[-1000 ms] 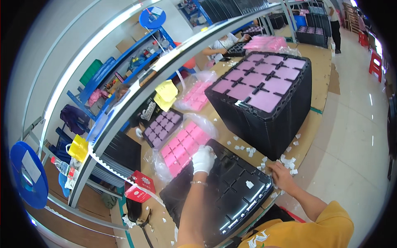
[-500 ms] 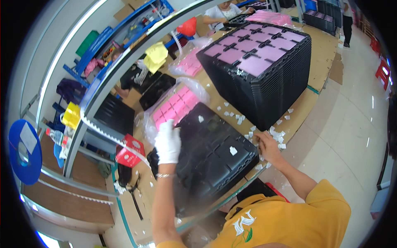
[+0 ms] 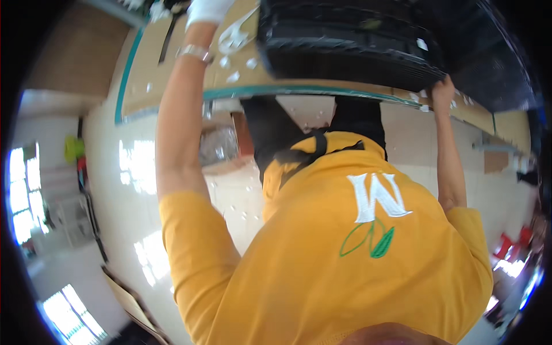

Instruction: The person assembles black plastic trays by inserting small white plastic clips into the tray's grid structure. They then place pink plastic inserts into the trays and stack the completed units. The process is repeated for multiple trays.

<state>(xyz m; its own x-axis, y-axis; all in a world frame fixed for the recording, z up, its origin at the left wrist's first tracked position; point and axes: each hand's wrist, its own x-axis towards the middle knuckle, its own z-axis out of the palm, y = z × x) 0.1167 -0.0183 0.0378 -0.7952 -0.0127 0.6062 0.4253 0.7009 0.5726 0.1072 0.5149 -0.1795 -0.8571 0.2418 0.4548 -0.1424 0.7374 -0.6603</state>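
Stacked black plastic trays [image 3: 345,60] lie on the cardboard-covered table near its front edge, partly cut off by the top of the view. My right hand [image 3: 442,95] is at their near right corner, its bare fingers closed against the tray edge. At the upper edge of the view is my left hand [image 3: 208,10] in a white glove, left of the trays. Its fingers are out of the picture, so what they touch is hidden.
A taller black tray stack [image 3: 489,63] stands on the right. White scraps [image 3: 233,76] and a curled white strip [image 3: 234,39] lie on the cardboard tabletop [image 3: 155,80], edged with green tape. Under the table is an open carton [image 3: 221,146] with clear plastic.
The view has tipped down toward my body and the table's front edge. My gloved left hand, earlier fully visible over the black tray, is now cut off. My right hand stays by the tray's corner.
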